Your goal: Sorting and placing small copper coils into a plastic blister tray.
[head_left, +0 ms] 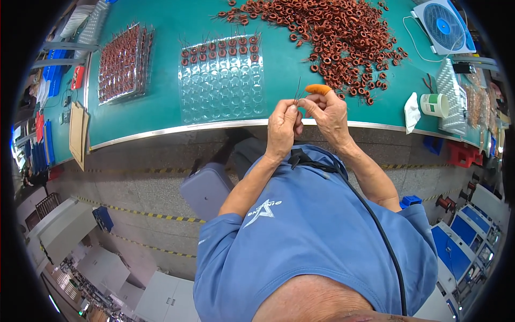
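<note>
The green desk (pixel 161 107) stretches right across in front of you, and the big heap of copper coils (pixel 332 32) lies up and to the right of your hands, its near fringe just beyond your right hand. Left of that heap sits the clear blister tray (pixel 222 91), only its far two rows filled; the rest of its pockets show bare. Farther left, well apart, is a second tray (pixel 122 63) packed full of coils.

Now down to the hands. Both are raised together just over the desk's near edge, almost touching. Your left hand (pixel 281 126) is pinched shut on thin dark wire leads (pixel 296 91), which stand nearly upright, long axis pointing away from you toward the tray. Your right hand (pixel 330 112) is closed on the same small piece from the other side, the forefinger capped with an orange finger cot (pixel 318 89). Whether a coil body sits between the fingertips, I can't tell; it's hidden.

So: the tray lies up-left of the pinch, nearer your left hand; the heap is nearer your right.
</note>
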Available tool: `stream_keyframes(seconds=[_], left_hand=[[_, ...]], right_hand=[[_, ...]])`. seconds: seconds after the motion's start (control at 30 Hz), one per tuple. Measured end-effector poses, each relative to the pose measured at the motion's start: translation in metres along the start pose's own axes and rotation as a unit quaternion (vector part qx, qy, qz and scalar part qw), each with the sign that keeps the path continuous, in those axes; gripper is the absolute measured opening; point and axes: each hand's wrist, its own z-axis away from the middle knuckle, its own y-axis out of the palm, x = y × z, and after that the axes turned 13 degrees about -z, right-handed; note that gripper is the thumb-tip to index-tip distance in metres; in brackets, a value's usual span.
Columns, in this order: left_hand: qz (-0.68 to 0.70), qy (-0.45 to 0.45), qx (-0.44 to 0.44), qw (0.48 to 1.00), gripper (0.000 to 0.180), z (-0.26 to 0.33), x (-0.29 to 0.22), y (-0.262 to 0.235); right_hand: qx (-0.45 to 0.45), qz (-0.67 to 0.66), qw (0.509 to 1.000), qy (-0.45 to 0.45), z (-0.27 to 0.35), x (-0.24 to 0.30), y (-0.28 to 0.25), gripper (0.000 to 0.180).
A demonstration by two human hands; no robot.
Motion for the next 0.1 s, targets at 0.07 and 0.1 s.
stream_keyframes(seconds=[0.07,0.1], left_hand=[[-0.049,0.013,-0.013,0.999,0.023,-0.0011,0.0040,-0.0058],[-0.067,0.015,-0.018,0.997,0.024,-0.0012,0.0063,-0.0099]], right_hand=[[0.022,0.065,0.997,-0.030,-0.0042,-0.0055,0.0037,0.033],[0.040,0.067,0.996,-0.051,-0.0052,-0.0073,0.0065,0.037]])
